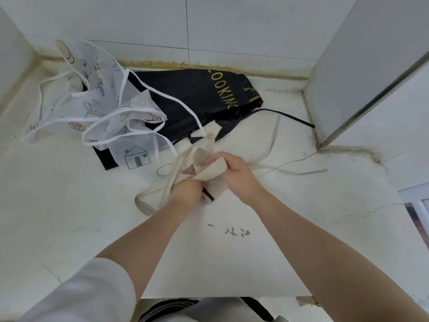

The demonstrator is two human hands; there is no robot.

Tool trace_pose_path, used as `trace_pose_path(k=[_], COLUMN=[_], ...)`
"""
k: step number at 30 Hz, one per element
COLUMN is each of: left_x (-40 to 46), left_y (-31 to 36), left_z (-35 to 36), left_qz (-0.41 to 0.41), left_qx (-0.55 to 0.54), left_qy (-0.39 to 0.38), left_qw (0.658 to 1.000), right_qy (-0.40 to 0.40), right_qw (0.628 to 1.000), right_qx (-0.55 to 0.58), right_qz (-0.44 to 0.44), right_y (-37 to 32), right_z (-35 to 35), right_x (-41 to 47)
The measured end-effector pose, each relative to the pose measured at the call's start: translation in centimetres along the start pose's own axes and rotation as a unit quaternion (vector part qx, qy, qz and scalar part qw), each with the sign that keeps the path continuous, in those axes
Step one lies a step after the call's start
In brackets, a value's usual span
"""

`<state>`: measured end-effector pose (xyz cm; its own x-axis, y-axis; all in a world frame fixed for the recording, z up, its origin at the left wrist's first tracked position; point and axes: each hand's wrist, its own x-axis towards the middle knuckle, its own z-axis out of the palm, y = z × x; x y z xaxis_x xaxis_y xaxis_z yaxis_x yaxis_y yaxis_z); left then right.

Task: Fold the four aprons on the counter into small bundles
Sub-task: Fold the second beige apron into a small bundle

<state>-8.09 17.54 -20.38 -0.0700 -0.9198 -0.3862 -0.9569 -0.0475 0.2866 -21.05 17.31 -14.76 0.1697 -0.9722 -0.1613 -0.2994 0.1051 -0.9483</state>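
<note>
Lying at the far left of the counter (pixel 58 205), a translucent printed apron (pixel 102 108) with white binding is heaped loosely, its straps looping outward; it appears not yet folded and seems to have been left aside until its turn. Partly under it and just to its right, a black apron (pixel 192 98) with gold lettering is spread against the back wall, also unfolded, with a black tie trailing off towards the right corner.

Nearer the middle, a cream apron (pixel 209 168) is gathered between both hands. The left hand (pixel 185 189) is curled round the lower part of the bunched cloth, apparently to anchor it while the strap loop (pixel 148 201) hangs down to the counter on its left. The right hand (pixel 234 170) is closed over the upper fold, its fingers wrapped into the fabric, probably so the bundle can be rolled or tucked tighter. The cloth thus sits directly inside both grips, above a pale sheet (pixel 232 252) lying flat on the counter, which may be a fourth apron, though this cannot be confirmed. Thin grey ties (pixel 311 172) are seen stretching to the right of the hands.

Judged from this, the work is at an early stage.
</note>
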Motion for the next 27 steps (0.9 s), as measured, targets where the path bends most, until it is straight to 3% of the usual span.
trace_pose_path(k=[3, 6, 8, 10, 13, 15, 17, 18, 20, 22, 24, 27], left_x=[-0.6, -1.4, -1.3, -1.5, -1.1, -1.4, -1.6, -1.5, -1.4, -1.3, -1.4, -1.4], left_y=[0.0, -0.8, -1.8, -2.1, -2.5, -2.3, -2.1, -2.1, -2.4, -2.6, -2.9, -3.2], left_z=[0.1, 0.1, 0.3, 0.0, 0.3, 0.2, 0.5, 0.6, 0.7, 0.4, 0.1, 0.2], left_qz=[0.023, 0.042, 0.106, 0.176, 0.258, 0.257, 0.243, 0.237, 0.230, 0.220, 0.196, 0.206], left_qx=[-0.078, -0.003, 0.033, 0.063, 0.052, 0.005, -0.024, -0.027, -0.037, -0.078, -0.120, -0.128], left_qy=[0.043, 0.115, 0.169, 0.166, 0.155, 0.134, 0.136, 0.133, 0.113, 0.078, 0.038, 0.033], left_qw=[0.996, 0.992, 0.979, 0.968, 0.952, 0.957, 0.960, 0.962, 0.966, 0.969, 0.972, 0.969], right_qy=[-0.065, 0.004, 0.044, 0.096, 0.188, 0.193, 0.209, 0.227, 0.216, 0.088, -0.065, -0.122], right_qw=[0.982, 0.934, 0.932, 0.936, 0.925, 0.906, 0.871, 0.861, 0.874, 0.880, 0.843, 0.741], right_qx=[0.171, 0.349, 0.349, 0.315, 0.179, 0.012, -0.194, -0.300, -0.425, -0.458, -0.529, -0.658], right_qz=[0.046, 0.081, 0.090, 0.121, 0.278, 0.376, 0.401, 0.344, 0.094, -0.084, -0.074, -0.045], right_y=[-3.2, -5.7, -5.9, -4.7, -0.4, 2.0, 3.8, 4.2, 3.7, 2.8, 2.1, 1.6], right_z=[-3.2, -7.2, -10.3, -13.0, -14.5, -13.9, -12.6, -11.7, -9.2, -6.7, -4.7, -3.2], right_x=[0.5, 0.7, 0.5, 0.2, -0.8, -1.8, -2.8, -3.2, -3.6, -3.4, -2.9, -1.5])
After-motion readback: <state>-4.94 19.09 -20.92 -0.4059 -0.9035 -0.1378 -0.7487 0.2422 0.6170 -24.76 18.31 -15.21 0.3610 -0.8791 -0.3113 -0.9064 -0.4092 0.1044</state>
